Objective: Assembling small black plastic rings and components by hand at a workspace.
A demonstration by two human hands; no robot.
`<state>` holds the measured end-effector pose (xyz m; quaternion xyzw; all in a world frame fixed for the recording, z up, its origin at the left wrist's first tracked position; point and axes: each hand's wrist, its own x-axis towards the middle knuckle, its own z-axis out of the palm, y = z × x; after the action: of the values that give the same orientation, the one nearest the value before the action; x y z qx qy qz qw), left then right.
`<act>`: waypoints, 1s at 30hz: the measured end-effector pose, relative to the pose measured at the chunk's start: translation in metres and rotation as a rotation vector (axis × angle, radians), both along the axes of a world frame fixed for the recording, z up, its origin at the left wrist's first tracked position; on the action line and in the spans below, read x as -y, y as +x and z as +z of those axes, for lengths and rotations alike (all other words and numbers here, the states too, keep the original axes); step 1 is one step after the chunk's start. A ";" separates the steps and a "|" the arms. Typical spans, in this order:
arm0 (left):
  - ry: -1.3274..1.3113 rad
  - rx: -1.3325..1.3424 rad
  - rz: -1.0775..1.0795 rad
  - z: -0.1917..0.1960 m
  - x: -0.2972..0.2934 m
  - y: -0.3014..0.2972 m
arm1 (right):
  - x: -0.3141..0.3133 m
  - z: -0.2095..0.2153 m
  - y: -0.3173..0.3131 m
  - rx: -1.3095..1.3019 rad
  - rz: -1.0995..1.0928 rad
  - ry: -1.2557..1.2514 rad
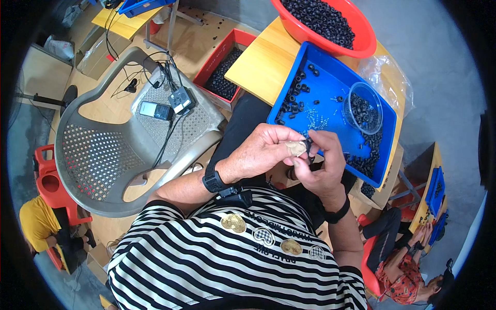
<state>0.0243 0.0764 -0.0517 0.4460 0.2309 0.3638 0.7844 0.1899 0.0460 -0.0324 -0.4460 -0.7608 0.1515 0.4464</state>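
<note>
At the centre of the frame, by the lower-left rim of the blue tray point(330, 77), your left hand point(261, 150) pinches a beige scrap point(296, 148) while your right thumb and forefinger close on a black part point(309, 146), half hidden by your fingers. With so little to hold, your right hand point(326, 164) could lose the part if its pinch slackens, dropping it among lookalikes. A knock from your knuckles might tip the tub point(380, 106) at the tray's right.
</note>
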 end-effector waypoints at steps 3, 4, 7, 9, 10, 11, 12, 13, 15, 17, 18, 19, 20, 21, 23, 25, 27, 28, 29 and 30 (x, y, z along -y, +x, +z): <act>-0.020 -0.020 -0.006 0.000 0.000 0.000 | -0.002 -0.011 -0.001 0.015 -0.029 0.068; -0.021 -0.020 -0.005 0.000 0.000 0.000 | -0.002 -0.011 -0.001 0.014 -0.028 0.067; -0.036 -0.040 -0.002 0.001 0.000 -0.001 | -0.001 -0.009 -0.003 -0.001 -0.070 0.045; -0.087 -0.038 -0.013 0.005 0.000 -0.001 | -0.001 -0.008 -0.002 0.044 -0.069 0.065; -0.088 -0.039 -0.013 0.005 0.000 -0.001 | -0.001 -0.008 -0.002 0.043 -0.069 0.064; -0.095 -0.034 -0.012 0.004 0.000 -0.001 | -0.001 -0.008 -0.002 0.040 -0.074 0.068; -0.102 -0.029 -0.011 0.004 0.000 -0.001 | -0.001 -0.008 -0.002 0.036 -0.079 0.073; -0.102 -0.029 -0.011 0.004 0.000 0.000 | -0.001 -0.008 -0.001 0.036 -0.079 0.072; -0.140 0.002 0.006 0.004 0.002 0.001 | -0.003 -0.008 0.000 0.032 -0.077 0.102; -0.136 -0.020 0.000 0.005 0.001 0.002 | -0.001 -0.007 0.000 0.061 -0.079 0.102; -0.132 -0.042 -0.005 0.005 0.001 0.002 | -0.001 -0.007 -0.001 0.089 -0.080 0.102; -0.133 -0.042 -0.004 0.006 0.001 0.002 | 0.000 -0.007 0.000 0.088 -0.079 0.101; -0.126 -0.053 -0.005 0.006 0.001 0.002 | 0.000 -0.007 0.000 0.077 -0.054 0.107; -0.118 -0.065 -0.007 0.006 0.000 0.002 | 0.000 -0.008 0.001 0.066 -0.029 0.113; -0.097 -0.072 -0.012 0.010 -0.001 0.000 | -0.001 -0.006 0.001 0.073 -0.022 0.123; -0.075 -0.080 -0.018 0.015 -0.002 -0.001 | -0.003 -0.004 0.001 0.080 -0.016 0.134; -0.071 -0.072 -0.033 0.017 -0.002 -0.001 | -0.005 -0.002 0.002 0.090 0.007 0.219; -0.072 -0.072 -0.032 0.017 -0.002 -0.002 | -0.005 -0.002 0.002 0.090 0.008 0.218; -0.064 -0.087 -0.030 0.017 -0.003 -0.002 | -0.005 -0.001 0.002 0.096 0.014 0.217; -0.056 -0.103 -0.029 0.017 -0.003 -0.001 | -0.005 -0.001 0.002 0.101 0.018 0.215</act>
<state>0.0230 0.0797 -0.0348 0.4454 0.2744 0.3224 0.7889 0.1924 0.0508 -0.0331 -0.3957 -0.7983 0.0502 0.4513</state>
